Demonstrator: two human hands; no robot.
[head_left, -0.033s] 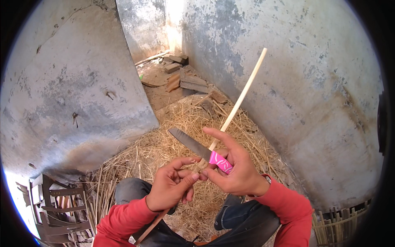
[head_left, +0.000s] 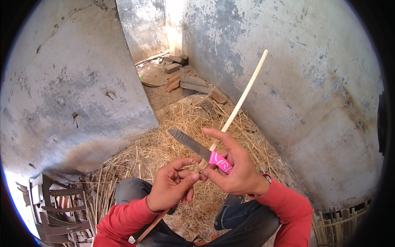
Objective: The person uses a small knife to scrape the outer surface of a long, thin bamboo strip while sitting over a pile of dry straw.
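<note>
My right hand [head_left: 240,173] is closed around the pink, white-patterned handle of a knife [head_left: 190,143], its forefinger raised. The dark blade points to the far left and lies across a long, pale strip of bamboo or wood [head_left: 242,99]. My left hand [head_left: 170,187] pinches this strip just below the blade, with small curled shavings near its fingertips. The right thumb tip also rests close to the strip there. From my hands the strip slants up to the far right; its lower end passes under my left wrist toward my lap.
Pale shavings [head_left: 173,117] cover the floor before my bent legs. Thin strips [head_left: 98,185] lie at the left beside a dark slatted frame [head_left: 68,206]. Bricks and slabs [head_left: 193,84] are piled in the far corner between weathered walls [head_left: 288,82]. A slatted basket-like piece [head_left: 337,226] stands lower right.
The strip's far end has dipped very slightly. Both hands and the knife stay almost exactly where they were.
</note>
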